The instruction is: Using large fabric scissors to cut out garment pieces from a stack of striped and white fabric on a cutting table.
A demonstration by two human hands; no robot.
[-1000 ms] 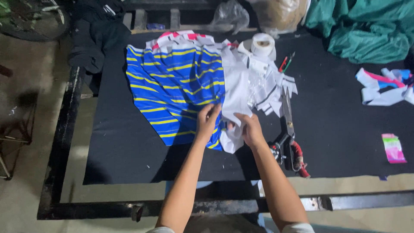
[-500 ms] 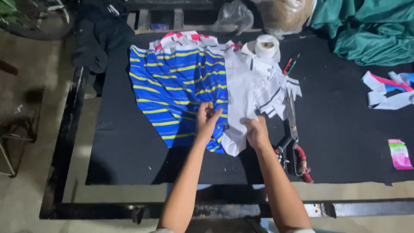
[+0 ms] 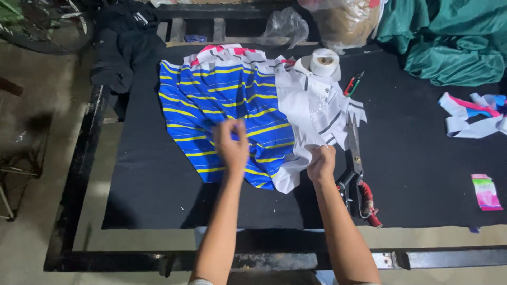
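Observation:
A blue cloth with yellow and white stripes lies spread on the black table top. A pile of white fabric pieces overlaps its right edge. My left hand rests on the striped cloth with fingers spread, blurred by motion. My right hand pinches the lower edge of the white fabric. Large shears with red handles lie just right of my right hand.
A roll of white tape and a small red and green tool sit behind the pile. Fabric strips and a pink and green scrap lie at right. Green cloth is heaped at back right, dark clothing at back left.
My left hand has let go of the white fabric edge and slid left onto the striped cloth. My right hand stays gripping the white fabric.

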